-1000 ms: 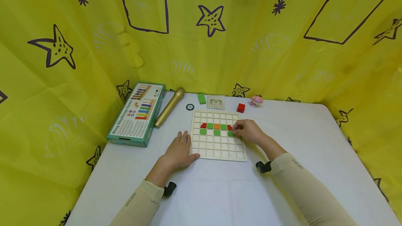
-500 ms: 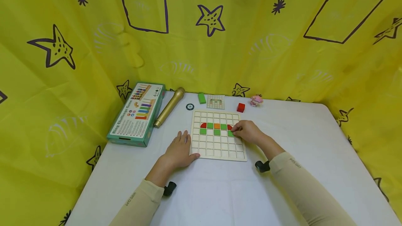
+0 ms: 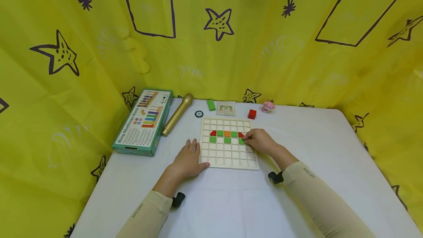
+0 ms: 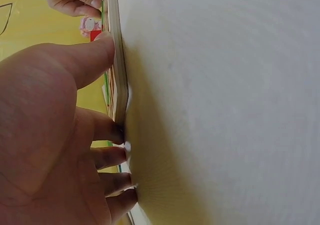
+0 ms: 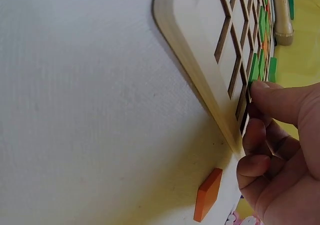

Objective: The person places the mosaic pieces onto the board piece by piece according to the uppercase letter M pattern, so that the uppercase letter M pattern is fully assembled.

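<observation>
A pale wooden grid board lies on the table, with red, green and orange tiles in its upper middle cells. At the board's left edge my left hand is spread, its thumb against the rim and the other fingertips on the cloth. My right hand reaches over the right side. Its thumb and curled fingers pinch at a green square tile, just below a rounded red tile. Part of that green tile is hidden by the fingertips.
Behind the board are a green block, a pattern card, a red block and a pink toy figure. To the left lie a round black-and-white token, a gold microphone and a game box.
My right hand has shifted slightly down and left at the tiles, uncovering more of the rounded red one. The left hand has stayed in place, while the head view has tilted a little.
</observation>
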A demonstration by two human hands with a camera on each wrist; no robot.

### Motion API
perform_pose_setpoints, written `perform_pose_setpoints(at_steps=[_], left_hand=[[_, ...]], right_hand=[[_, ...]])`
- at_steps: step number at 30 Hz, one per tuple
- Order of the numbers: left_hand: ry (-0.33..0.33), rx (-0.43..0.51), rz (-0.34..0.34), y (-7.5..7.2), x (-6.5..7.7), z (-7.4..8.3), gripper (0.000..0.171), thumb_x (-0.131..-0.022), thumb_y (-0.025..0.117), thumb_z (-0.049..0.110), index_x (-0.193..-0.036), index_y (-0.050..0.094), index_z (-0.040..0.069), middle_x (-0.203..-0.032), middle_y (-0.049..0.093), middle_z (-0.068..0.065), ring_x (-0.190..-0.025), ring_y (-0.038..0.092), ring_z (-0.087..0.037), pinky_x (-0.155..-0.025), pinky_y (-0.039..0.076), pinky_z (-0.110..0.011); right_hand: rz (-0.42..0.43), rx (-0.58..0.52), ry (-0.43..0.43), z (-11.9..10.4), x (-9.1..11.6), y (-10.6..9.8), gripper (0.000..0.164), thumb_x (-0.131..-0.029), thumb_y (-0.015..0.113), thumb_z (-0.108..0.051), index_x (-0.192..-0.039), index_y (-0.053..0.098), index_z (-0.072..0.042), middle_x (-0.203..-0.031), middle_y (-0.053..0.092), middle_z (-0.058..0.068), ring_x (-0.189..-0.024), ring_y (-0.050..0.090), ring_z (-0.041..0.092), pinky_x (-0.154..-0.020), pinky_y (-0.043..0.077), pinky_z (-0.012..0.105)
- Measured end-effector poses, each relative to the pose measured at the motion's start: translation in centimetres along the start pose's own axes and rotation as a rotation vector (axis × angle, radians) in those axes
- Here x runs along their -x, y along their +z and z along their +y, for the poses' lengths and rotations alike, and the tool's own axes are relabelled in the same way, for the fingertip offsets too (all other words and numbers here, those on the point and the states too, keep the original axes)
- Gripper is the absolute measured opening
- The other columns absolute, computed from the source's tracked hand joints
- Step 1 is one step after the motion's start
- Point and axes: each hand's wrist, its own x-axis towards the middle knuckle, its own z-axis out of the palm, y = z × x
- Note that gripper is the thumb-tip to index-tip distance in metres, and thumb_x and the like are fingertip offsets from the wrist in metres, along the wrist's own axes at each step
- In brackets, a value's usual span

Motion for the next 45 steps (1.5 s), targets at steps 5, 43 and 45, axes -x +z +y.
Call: perform_pose_setpoints(at_steps=[5, 43, 45], left_hand=[[-0.008, 0.002, 0.002, 0.2, 0.0, -0.1, 0.09, -0.098, 0.056, 0.056, -0.153, 0.029, -0.01, -0.163, 0.02, -0.025, -0.15, 0.013, -0.044, -0.12, 0.022, -0.049], [0.004, -0.005, 0.006, 0.1, 0.1, 0.0, 0.09, -0.098, 0.057, 0.056, -0.153, 0.03, -0.009, -0.162, 0.021, -0.025, -0.15, 0.013, -0.044, -0.12, 0.021, -0.049], [0.004, -0.006, 0.007, 0.1, 0.1, 0.0, 0.089, -0.098, 0.057, 0.056, -0.153, 0.03, -0.009, -0.162, 0.021, -0.025, -0.15, 0.013, -0.044, -0.12, 0.022, -0.049]], right_hand=[[-0.004, -0.003, -0.014, 0.1, -0.1, 0.2, 0.01, -0.095, 0.07, -0.009, -0.101, 0.077, -0.006, -0.101, 0.07, 0.007, -0.092, 0.057, 0.024, -0.088, 0.052, 0.042], [0.086, 0.009, -0.019, 2.5, 3.7, -1.0, 0.013, -0.096, 0.069, -0.013, -0.106, 0.075, -0.007, -0.095, 0.066, 0.003, -0.086, 0.055, 0.023, -0.077, 0.048, 0.037], [0.092, 0.01, -0.015, 2.7, 4.0, -1.1, 0.013, -0.096, 0.07, -0.013, -0.106, 0.075, -0.007, -0.097, 0.066, 0.004, -0.088, 0.056, 0.024, -0.079, 0.048, 0.039]])
